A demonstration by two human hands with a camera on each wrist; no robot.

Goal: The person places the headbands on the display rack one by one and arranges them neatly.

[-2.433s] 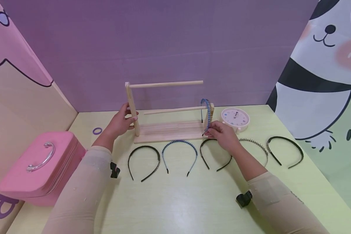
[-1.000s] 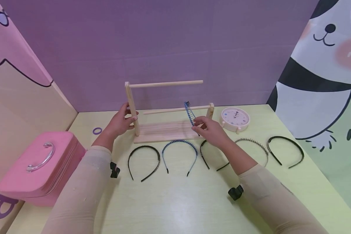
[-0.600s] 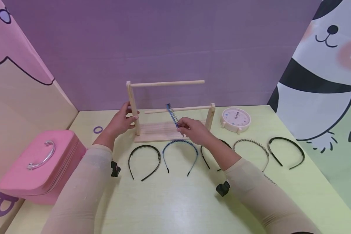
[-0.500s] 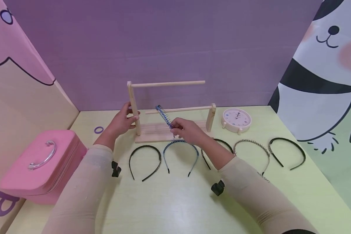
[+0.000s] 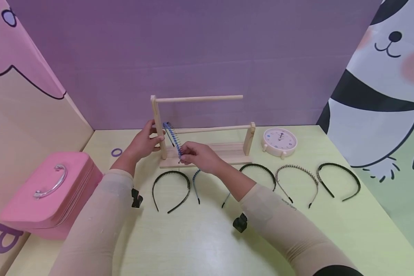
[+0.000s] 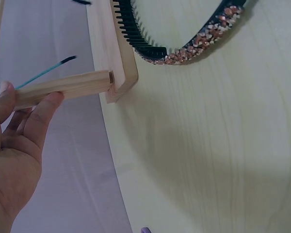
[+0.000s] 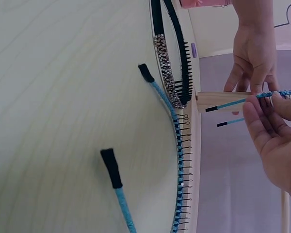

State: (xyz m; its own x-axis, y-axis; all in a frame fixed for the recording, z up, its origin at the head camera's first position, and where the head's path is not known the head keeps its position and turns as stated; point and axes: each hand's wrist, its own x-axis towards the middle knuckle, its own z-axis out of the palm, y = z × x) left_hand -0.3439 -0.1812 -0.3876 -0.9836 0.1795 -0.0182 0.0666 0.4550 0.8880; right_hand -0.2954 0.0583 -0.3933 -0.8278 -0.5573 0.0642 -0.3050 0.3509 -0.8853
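Note:
My left hand (image 5: 143, 145) grips the left upright (image 6: 82, 85) of a wooden two-rod rack, thumb in front and fingers behind. Between the thumb and fingers of my right hand (image 5: 201, 156) is a blue beaded headband (image 5: 173, 136) with thin wire teeth, pinched near one leg. It stands arched and tilted beside the left upright, overlapping the free left end of the lower rod (image 5: 214, 129). In the right wrist view, its two dark-tipped legs point toward the rack's base. The upper rod (image 5: 200, 99) runs bare above.
Several headbands lie in a row before the rack: a black one (image 5: 172, 172), another blue one (image 5: 196, 182) partly under my right hand and arm, more to the right. A pink clock (image 5: 279, 142) stands right of the rack, a pink case (image 5: 48, 191) and purple ring (image 5: 116, 152) left.
My right hand has carried the blue headband leftward along the lower rod, from the right post to the left upright. My left hand keeps its grip on the upright.

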